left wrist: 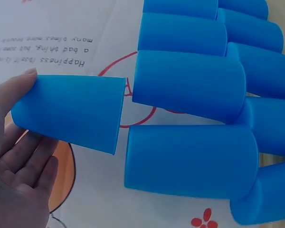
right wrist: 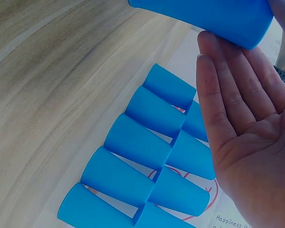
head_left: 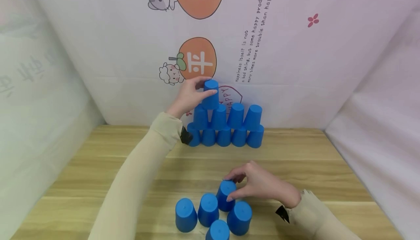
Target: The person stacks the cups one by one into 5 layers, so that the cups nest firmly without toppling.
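My left hand [head_left: 190, 95] holds an upside-down blue plastic cup [head_left: 211, 96] between thumb and fingers. In the left wrist view, that cup [left wrist: 69, 111] has its wide rim just short of the upper-row cups [left wrist: 190, 85], in line with the place where the two leftmost ones meet. Those cups stand in two stacked rows, the upper row bridging the lower-row cups [head_left: 224, 137]. Nearer the front, my right hand [head_left: 262, 182] pinches another inverted blue cup [head_left: 225, 200] near its top, thumb on the near side. In the right wrist view this cup [right wrist: 213, 19] is partly cut off.
Several more inverted blue cups stand close around the right hand's cup, among them a left one [head_left: 186, 214], a right one [head_left: 239, 218] and a front one [head_left: 219, 231]. A printed white cloth [head_left: 279, 58] rises right behind the stack. The wooden tabletop [head_left: 288, 152] lies below.
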`<state>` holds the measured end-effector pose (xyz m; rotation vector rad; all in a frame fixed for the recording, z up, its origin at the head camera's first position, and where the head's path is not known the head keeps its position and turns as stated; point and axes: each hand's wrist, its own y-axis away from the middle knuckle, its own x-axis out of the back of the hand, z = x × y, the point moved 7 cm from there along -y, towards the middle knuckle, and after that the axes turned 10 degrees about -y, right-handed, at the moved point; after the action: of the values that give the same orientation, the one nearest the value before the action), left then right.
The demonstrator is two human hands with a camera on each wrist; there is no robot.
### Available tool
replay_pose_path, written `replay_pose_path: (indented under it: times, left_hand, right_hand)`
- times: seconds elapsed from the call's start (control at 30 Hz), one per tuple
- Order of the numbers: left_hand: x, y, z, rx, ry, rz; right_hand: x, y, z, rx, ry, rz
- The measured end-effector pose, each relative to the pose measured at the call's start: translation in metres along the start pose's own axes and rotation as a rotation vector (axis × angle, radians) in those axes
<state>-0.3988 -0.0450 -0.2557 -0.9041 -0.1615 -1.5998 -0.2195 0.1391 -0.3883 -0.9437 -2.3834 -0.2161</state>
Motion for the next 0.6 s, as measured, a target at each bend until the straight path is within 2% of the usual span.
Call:
replay_pose_path:
  times: [0.23,0.4,0.6]
  left_hand:
    - [-0.0092,-0.0046,-0.0048,0.029,-0.001,-0.010]
    - [-0.0075,-0.0057,-0.0049,0.009,0.026,0.011]
    - [-0.0060,-0.0058,-0.0036,0.014,0.039,0.002]
  right_hand:
    - [-0.0009,0.0014,0.0001,-0.010,-0.011,-0.004]
    - [0.0001,0.0002,-0.0003,-0.005,-0.008,-0.001]
    - [0.0013,0.0005,0.0003,-0.006,-0.013,0.001]
